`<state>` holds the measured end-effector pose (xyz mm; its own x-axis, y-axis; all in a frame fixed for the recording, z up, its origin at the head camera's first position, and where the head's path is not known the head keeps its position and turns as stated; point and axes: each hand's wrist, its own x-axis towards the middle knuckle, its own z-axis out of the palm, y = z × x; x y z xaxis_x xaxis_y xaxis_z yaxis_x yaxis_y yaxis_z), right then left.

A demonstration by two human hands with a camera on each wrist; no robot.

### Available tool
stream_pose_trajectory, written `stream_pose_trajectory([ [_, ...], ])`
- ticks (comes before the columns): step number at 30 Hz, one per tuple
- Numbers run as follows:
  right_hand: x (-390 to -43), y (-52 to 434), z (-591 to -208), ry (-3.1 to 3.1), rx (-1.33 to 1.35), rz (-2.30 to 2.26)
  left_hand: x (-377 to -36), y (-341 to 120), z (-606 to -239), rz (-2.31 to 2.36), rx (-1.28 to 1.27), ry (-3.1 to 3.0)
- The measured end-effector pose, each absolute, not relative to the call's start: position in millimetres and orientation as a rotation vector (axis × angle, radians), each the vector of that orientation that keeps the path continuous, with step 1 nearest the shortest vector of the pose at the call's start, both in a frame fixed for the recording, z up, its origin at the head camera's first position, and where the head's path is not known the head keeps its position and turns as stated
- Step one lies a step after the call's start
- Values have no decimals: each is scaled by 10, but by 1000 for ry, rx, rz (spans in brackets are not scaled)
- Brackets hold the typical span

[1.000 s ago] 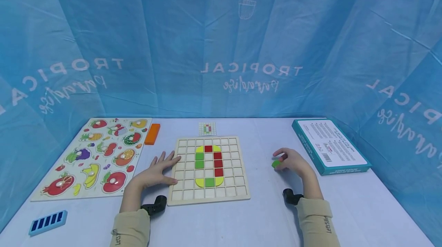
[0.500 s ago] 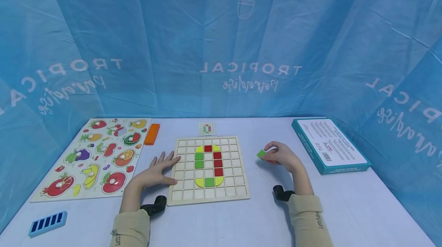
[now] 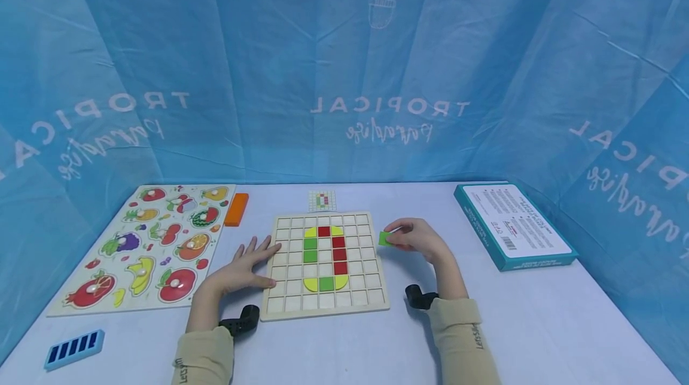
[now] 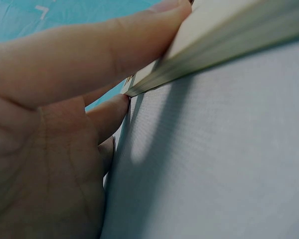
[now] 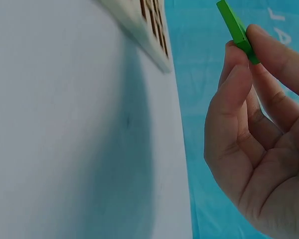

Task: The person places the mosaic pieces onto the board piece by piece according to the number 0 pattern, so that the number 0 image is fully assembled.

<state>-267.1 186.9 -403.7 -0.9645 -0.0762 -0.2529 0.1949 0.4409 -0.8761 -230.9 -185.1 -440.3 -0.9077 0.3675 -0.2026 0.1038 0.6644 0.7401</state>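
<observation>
Right hand (image 3: 417,240) is raised just off the right edge of the grid board (image 3: 325,263), and a green tile (image 3: 385,238) is pinched between its thumb and fingertips. In the right wrist view the tile (image 5: 237,31) is seen edge-on above the curled fingers (image 5: 234,84), so its face is hidden there, and only a blurred corner of the board (image 5: 148,25) is caught at the top. Whether the tile touches the board cannot be told; in the head view it overlaps the board's right rim.

Left hand (image 3: 246,266) is laid flat with fingers spread, its fingertips on the board's left edge and its thumb against the near part of that edge. In the left wrist view only the palm (image 4: 45,149) and two fingers are shown, very close and dim; one finger is pressed along the board's side (image 4: 224,45), and the rest of the hand is cut off by the frame.

On the board a ring of yellow, red and green tiles is set around blank cells. A small pattern card (image 3: 323,199) lies just beyond the far edge; its detail is too small to be read. A fruit puzzle (image 3: 145,244) lies to the left, with an orange block (image 3: 237,208) at its far right corner. A blue rack (image 3: 73,348) sits near left, and a teal box (image 3: 511,225) far right, its print illegible.
</observation>
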Motion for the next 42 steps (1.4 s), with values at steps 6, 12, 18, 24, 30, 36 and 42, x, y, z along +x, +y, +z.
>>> stream_pose_trajectory([
  [6, -2684, 1686, -3965, 2423, 74, -1533, -2319, -1851, -4408, 1101, 372, 2543],
  [12, -2709, 1478, -3962, 2374, 10, -1566, -2336, -1860, -4403, 1102, 370, 2542],
  [18, -2688, 1227, -3961, 2316, -132, -1602, -2347, -1868, -4392, 1107, 374, 2541],
  [24, -2637, 964, -3936, 2312, -249, -1575, -2355, -1874, -4392, 1103, 382, 2546],
  [30, -2578, 751, -3953, 2326, -317, -1493, -2350, -1880, -4396, 1096, 389, 2549],
  [36, -2540, 596, -4049, 2376, -363, -1378, -2320, -1876, -4404, 1080, 375, 2545],
  [42, -2505, 508, -4139, 2511, -372, -1253, -2310, -1866, -4399, 1063, 378, 2558],
])
